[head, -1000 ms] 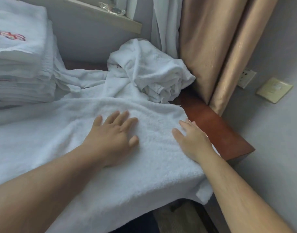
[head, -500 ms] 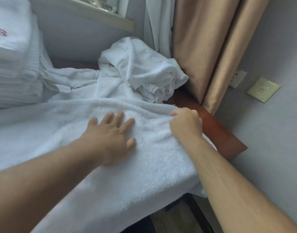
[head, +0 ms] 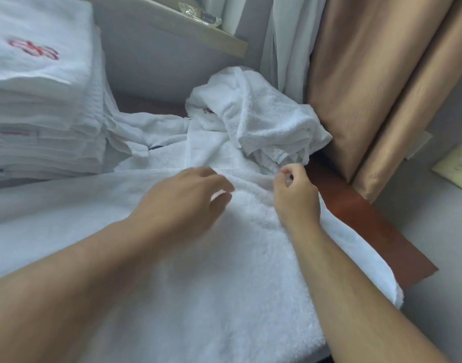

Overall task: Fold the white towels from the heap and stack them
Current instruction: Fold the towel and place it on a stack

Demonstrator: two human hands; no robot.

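Observation:
A white towel (head: 198, 284) lies spread flat over the table in front of me. My left hand (head: 182, 200) is raised just above its far edge, blurred, with fingers loosely curved and nothing in them. My right hand (head: 295, 195) pinches the towel's far right corner between thumb and fingertips. Behind it lies the heap of crumpled white towels (head: 263, 119), against the curtain. A tall stack of folded white towels (head: 41, 100) with a red emblem on top stands at the far left.
The brown wooden table (head: 355, 213) shows bare along its right edge. A tan curtain (head: 368, 74) hangs at the back right beside a grey wall with a switch plate (head: 457, 166). A ledge (head: 198, 30) runs along the back wall.
My left hand has lifted off the towel and moved toward its far edge. My right hand went from lying flat to pinching the towel's far right corner.

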